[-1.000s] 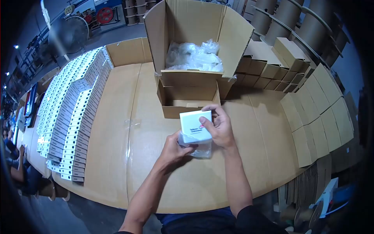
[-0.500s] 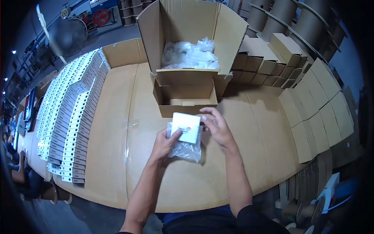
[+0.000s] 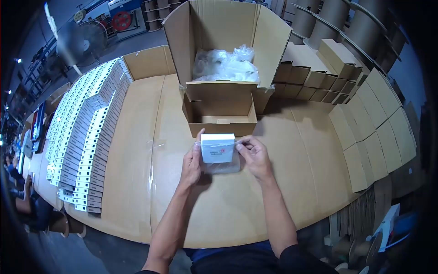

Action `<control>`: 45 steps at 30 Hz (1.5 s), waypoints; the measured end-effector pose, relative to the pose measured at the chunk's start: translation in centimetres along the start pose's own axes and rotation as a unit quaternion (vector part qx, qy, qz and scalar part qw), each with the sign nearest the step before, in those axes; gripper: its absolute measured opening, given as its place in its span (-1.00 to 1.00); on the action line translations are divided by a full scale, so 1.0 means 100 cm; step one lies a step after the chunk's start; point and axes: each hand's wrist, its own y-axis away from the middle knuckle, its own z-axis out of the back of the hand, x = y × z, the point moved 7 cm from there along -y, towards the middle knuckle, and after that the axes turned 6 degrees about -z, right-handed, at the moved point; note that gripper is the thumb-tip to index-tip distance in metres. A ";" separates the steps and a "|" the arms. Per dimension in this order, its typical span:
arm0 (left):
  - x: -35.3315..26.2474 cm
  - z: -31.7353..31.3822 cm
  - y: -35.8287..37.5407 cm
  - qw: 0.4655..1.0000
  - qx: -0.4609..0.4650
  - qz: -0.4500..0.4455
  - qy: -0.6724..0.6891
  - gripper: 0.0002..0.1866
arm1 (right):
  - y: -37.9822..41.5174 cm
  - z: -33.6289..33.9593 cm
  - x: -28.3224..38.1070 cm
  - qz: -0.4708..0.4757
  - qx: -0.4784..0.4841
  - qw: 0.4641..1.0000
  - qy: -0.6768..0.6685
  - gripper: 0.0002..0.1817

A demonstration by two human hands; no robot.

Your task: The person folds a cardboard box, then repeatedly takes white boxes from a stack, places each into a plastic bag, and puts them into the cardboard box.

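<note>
A small white box [image 3: 217,150] with printed text and a red mark is held over the table in front of me. Most of it sits inside a clear plastic bag [image 3: 223,168], whose loose end hangs below. My left hand [image 3: 192,160] is closed on the box's left side and the bag, thumb along the edge. At the upper right corner, my right hand [image 3: 253,155] pinches the bag's edge between thumb and fingers. Just beyond the hands stands an open brown carton [image 3: 223,129] with a low front wall.
A tall open cardboard box [image 3: 280,41] at the back holds crumpled clear plastic bags [image 3: 226,64]. Stacked white boxes [image 3: 86,150] line the table's left side. Brown cartons [image 3: 372,132] are stacked at right and back right. Another person's arm [image 3: 26,189] shows at far left.
The bag, previously behind and below the white box, now surrounds most of it. My right hand has closed on the bag's edge, and the box has tilted so its print faces me.
</note>
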 end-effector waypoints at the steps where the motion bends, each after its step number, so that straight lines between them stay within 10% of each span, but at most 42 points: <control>1: -0.012 -0.004 -0.001 0.999 -0.009 -0.041 -0.005 -0.40 | 0.001 0.000 0.009 0.028 -0.003 1.000 -0.005 -0.93; 15: 0.007 -0.006 -0.002 0.966 0.000 0.011 0.257 -0.37 | 0.009 -0.025 0.003 -0.053 0.018 0.997 -0.052 -0.72; 22: -0.002 0.011 0.001 0.998 0.065 0.007 -0.011 -0.81 | 0.016 -0.015 -0.017 -0.109 0.020 0.994 0.016 -0.88; 29: -0.010 0.014 0.000 0.995 0.055 0.004 -0.086 -0.79 | 0.057 -0.015 0.069 0.222 -0.159 0.904 0.329 -0.92; 33: -0.005 0.011 0.002 0.994 0.056 0.037 -0.083 -0.79 | 0.065 -0.070 0.080 0.284 0.024 0.811 0.512 -0.77; 39: 0.004 0.024 0.004 0.994 0.003 0.089 -0.064 -0.79 | 0.057 -0.046 0.054 0.188 0.056 0.868 0.455 -0.78; 45: -0.083 0.005 0.009 0.916 0.051 -0.296 -0.264 -0.66 | 0.056 -0.047 0.074 0.169 0.100 0.839 0.507 -0.78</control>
